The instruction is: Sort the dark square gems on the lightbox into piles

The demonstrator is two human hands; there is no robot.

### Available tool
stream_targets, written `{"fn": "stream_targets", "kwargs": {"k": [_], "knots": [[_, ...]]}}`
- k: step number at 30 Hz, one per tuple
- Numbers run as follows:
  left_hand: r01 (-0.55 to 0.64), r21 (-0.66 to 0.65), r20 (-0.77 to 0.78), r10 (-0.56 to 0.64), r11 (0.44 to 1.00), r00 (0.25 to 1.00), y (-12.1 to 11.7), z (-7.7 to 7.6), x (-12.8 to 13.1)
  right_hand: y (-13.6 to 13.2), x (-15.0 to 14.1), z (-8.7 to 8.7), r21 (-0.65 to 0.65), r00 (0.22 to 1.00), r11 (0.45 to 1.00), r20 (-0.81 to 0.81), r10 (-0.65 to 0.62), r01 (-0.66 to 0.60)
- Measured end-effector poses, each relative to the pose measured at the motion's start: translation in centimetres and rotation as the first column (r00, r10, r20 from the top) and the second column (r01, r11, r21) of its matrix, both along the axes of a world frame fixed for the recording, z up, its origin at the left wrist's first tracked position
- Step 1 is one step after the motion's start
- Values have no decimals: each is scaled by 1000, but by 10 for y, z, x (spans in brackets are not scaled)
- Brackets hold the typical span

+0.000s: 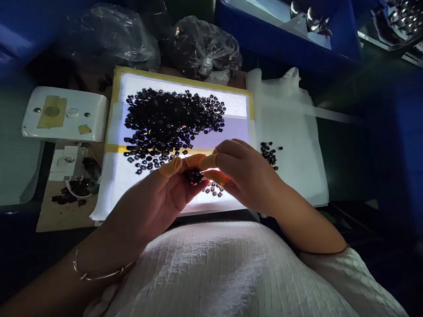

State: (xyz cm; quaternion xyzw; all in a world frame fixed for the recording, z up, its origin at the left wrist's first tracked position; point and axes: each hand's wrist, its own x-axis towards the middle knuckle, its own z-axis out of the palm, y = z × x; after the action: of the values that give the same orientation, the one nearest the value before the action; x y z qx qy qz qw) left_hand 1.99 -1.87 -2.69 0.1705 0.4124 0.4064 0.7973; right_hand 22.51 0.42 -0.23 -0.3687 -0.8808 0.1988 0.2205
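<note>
My left hand [167, 189] is cupped, palm up, over the front of a lit white panel [236, 103]. A cluster of small dark parts [194, 176] lies in its curled fingers. Yellow finger cots cover some fingertips on both hands. My right hand [243, 171] reaches in from the right, its thumb and fingers pinched at the edge of that cluster; whatever sits between the fingertips is too small to name. Beyond the hands spreads a big heap of small black parts [165, 116]. Several more small parts [214, 189] lie on the panel just below my right fingers.
A small group of black parts [269, 156] rests on white sheets [291, 132] at the right. On the left are a white switch plate [68, 112] and dark scraps on cardboard [49, 215]. Clear plastic bags [205, 48] and a blue bin [280, 39] stand behind.
</note>
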Motion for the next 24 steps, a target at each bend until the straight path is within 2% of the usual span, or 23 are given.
{"fn": "stream_targets", "kwargs": {"k": [2,4,6,8,11,14,17,24], "knots": [[2,-17,6,-2,1000,1000,0,1,0,-2,2,1,-2,997,999,-51,-54,54],[-41,-38,-26,40,998,999,0,4,-1,-5,6,1,-17,994,994,-28,-107,106],[-96,-38,-72,93,995,993,2,8,-4,-8,10,0,-51,992,994,82,-92,96],[-149,-23,-103,146,989,984,4,11,-7,-12,11,-1,-92,971,995,239,-21,44],[-191,-4,-131,189,982,973,6,15,-10,-15,4,-2,-142,896,990,441,59,4],[-193,-3,-164,190,981,968,7,17,-11,-16,-5,0,-176,835,984,543,93,5],[-199,-17,-166,194,980,967,8,18,-10,-13,-9,2,-181,813,984,574,103,3],[-195,-20,-144,190,981,971,6,16,-8,-12,-15,7,-184,814,983,574,93,17]]}}
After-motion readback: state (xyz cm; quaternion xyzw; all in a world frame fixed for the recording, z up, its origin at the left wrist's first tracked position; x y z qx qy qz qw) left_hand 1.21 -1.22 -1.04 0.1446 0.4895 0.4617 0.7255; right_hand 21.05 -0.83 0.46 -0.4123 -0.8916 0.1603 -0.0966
